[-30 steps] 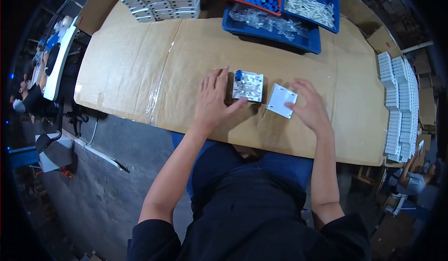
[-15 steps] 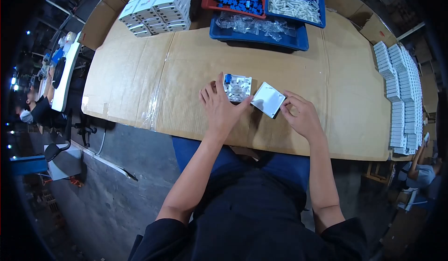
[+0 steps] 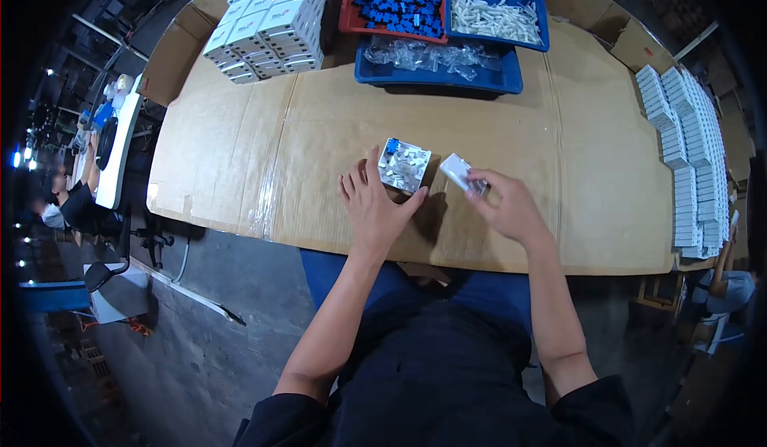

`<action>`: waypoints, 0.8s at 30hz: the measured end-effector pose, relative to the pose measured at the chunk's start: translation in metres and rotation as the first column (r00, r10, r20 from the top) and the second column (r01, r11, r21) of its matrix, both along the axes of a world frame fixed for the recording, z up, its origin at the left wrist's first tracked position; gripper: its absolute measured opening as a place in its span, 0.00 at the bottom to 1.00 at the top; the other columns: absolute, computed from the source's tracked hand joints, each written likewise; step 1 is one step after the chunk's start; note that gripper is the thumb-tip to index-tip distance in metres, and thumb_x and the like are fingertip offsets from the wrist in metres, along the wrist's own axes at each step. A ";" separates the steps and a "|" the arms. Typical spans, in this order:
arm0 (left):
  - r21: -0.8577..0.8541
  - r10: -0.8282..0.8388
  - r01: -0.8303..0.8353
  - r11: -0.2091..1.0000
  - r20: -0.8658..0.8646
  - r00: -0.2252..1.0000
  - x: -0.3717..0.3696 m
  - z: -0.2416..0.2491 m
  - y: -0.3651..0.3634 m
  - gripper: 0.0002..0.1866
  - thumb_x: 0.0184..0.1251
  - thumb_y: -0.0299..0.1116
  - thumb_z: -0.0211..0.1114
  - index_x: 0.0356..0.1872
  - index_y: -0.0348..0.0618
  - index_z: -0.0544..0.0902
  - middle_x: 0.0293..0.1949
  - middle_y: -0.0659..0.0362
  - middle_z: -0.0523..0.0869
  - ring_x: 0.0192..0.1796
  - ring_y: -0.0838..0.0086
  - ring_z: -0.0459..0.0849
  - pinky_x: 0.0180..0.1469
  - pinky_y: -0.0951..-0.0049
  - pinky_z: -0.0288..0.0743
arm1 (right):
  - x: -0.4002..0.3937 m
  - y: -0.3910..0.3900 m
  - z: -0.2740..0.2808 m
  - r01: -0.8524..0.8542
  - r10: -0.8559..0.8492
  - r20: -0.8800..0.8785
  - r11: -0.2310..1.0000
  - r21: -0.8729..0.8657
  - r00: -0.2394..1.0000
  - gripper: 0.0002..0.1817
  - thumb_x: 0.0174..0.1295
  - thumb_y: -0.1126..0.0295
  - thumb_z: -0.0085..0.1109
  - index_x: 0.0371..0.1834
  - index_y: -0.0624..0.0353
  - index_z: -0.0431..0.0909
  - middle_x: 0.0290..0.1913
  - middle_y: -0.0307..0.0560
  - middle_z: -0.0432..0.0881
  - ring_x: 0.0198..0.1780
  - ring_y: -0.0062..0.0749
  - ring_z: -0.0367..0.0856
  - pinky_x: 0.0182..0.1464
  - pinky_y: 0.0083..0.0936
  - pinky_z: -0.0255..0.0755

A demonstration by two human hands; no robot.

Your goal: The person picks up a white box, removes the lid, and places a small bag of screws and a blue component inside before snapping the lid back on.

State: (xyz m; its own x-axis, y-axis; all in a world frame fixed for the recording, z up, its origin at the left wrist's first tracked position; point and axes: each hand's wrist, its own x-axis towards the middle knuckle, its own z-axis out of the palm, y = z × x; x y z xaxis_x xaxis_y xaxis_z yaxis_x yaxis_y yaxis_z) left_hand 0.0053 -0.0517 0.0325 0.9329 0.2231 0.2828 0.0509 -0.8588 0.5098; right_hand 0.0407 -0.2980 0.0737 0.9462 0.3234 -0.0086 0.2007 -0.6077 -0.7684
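Note:
An open white box (image 3: 404, 165) with a blue piece in its upper left corner and pale parts inside sits on the cardboard-covered table. My left hand (image 3: 375, 207) is around its left and lower sides, thumb and index finger spread, touching its edges. To the right, my right hand (image 3: 505, 206) pinches a white square cover (image 3: 457, 170), which is tilted so that it looks narrow. The cover is apart from the box.
Stacked white boxes (image 3: 268, 27) stand at the back left. Behind are a red tray (image 3: 348, 25) of blue pieces, a blue tray (image 3: 543, 15) of white pieces and a blue tray (image 3: 511, 82) of clear parts. White stacks (image 3: 689, 159) line the right; people sit far left and right.
My right hand has tilted the cover up and moved it slightly away from the box. The box has turned a little, with my left hand still beside it.

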 end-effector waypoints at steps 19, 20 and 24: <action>-0.931 0.052 0.067 -0.359 0.052 0.997 0.005 0.029 0.006 0.37 0.83 0.59 0.52 0.77 0.39 0.61 0.65 0.46 0.81 0.60 0.62 0.83 0.67 0.59 0.74 | 0.027 0.018 -0.036 0.319 -0.210 0.315 0.882 -0.347 0.925 0.43 0.63 0.53 0.74 0.79 0.55 0.66 0.71 0.53 0.74 0.69 0.53 0.74 0.66 0.51 0.71; -0.905 -0.004 0.018 -0.426 0.022 1.000 0.005 0.032 0.005 0.39 0.82 0.67 0.46 0.72 0.39 0.69 0.62 0.47 0.84 0.58 0.58 0.84 0.66 0.58 0.76 | 0.030 0.017 -0.042 0.316 -0.200 0.330 0.883 -0.347 0.923 0.43 0.63 0.54 0.74 0.79 0.53 0.65 0.70 0.54 0.75 0.68 0.55 0.76 0.66 0.50 0.73; -0.691 -0.204 -0.169 -0.702 -0.032 0.978 -0.002 0.049 0.003 0.44 0.77 0.73 0.46 0.70 0.39 0.77 0.62 0.48 0.85 0.59 0.54 0.85 0.68 0.51 0.75 | 0.031 0.020 -0.014 0.085 -0.105 0.094 0.976 0.199 0.990 0.46 0.65 0.57 0.72 0.85 0.48 0.59 0.68 0.53 0.77 0.66 0.51 0.79 0.64 0.48 0.76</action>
State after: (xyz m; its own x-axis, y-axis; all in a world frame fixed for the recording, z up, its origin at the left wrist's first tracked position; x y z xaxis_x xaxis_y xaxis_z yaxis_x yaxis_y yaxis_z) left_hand 0.0034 -0.0486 0.0816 0.9086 -0.1542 -0.3881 0.2553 0.9405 0.2241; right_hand 0.0718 -0.2777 0.0596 0.9651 0.2180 0.1451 0.2340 -0.4696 -0.8513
